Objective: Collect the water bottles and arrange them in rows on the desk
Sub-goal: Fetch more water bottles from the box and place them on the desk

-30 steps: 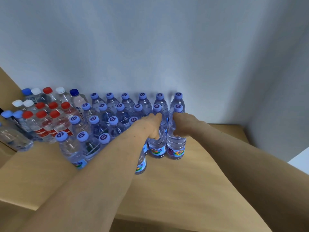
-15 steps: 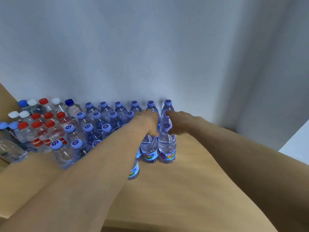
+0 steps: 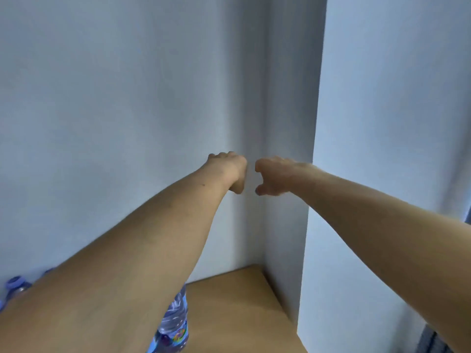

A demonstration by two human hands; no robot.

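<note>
One water bottle point(image 3: 175, 319) stands on the table point(image 3: 242, 314) at the bottom edge. It is mostly hidden under the left forearm, and its coloured label is too blurred to read. At the lower left a lilac cap point(image 3: 14, 282) shows; the bottle under it is cut off. Both hands are raised before the wall point(image 3: 102, 98). The left hand point(image 3: 226, 171) is clenched and empty. The right hand point(image 3: 275, 177) is loosely curled and holds nothing.

Desk point(image 3: 229, 314) of smooth matt wood (laminate, perhaps); bottle point(image 3: 175, 319) clear glossy plastic; wall point(image 3: 102, 98) matt
</note>
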